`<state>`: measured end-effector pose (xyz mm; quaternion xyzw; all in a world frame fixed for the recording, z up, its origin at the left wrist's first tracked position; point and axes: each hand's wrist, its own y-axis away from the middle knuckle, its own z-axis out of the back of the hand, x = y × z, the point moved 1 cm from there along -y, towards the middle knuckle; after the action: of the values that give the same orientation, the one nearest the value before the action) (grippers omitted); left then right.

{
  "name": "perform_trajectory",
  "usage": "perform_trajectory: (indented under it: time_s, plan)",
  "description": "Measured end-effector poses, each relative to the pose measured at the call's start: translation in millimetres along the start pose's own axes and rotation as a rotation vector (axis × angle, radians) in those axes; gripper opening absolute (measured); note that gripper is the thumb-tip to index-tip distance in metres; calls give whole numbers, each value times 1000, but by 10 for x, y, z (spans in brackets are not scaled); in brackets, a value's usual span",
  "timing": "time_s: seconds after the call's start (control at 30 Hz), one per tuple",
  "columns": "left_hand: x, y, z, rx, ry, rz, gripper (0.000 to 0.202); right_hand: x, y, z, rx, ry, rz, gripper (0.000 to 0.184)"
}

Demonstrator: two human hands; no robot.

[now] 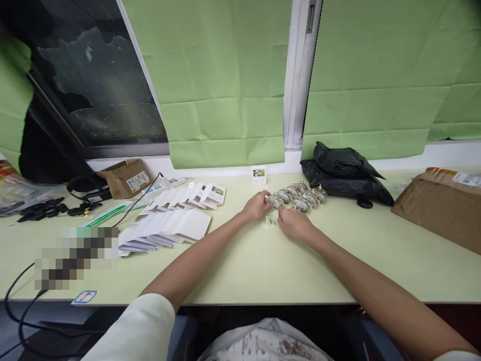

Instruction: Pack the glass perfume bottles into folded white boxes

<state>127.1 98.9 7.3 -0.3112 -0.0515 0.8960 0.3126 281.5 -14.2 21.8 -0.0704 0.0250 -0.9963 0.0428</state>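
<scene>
Several small ornate glass bottles (300,204) with gold-coloured tops lie in slanting rows on the pale table. At the near left end of the group, my left hand (257,206) is closed with its fingertips on one small glass bottle (273,201). My right hand (296,222) is beside it, its fingers curled together close to the same bottle; whatever they may pinch is hidden. Between the hands, a little nearer to me, stands a small shiny cap-like piece (268,220), with a tinier bit by it.
White folded cartons (191,224) lie overlapping in two rows on the left. One small white box (259,175) stands at the back. Black plastic parcels (345,175) and a brown carton (443,205) are on the right. Behind the white cartons sits an open cardboard box (126,179), with cables nearby.
</scene>
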Motion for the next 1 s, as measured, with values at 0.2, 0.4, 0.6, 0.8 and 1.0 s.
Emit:
perform_trajectory:
  time_s: [0.2,0.4,0.6,0.8,1.0]
  plan:
    - [79,-12,-93,-43,55,13,45,15,0,29,-43,4,-7,30]
    - [75,-31,-93,-28,63,40,45,-6,-18,53,-133,-32,9,25]
    - [40,93,45,-77,30,107,38,57,30,56,-89,-118,38,18]
    - [-12,657,286,72,95,-23,23,63,65,12,6,-122,135,16]
    - [-116,784,258,113,95,-35,38,6,-56,-124,-76,-119,111,12]
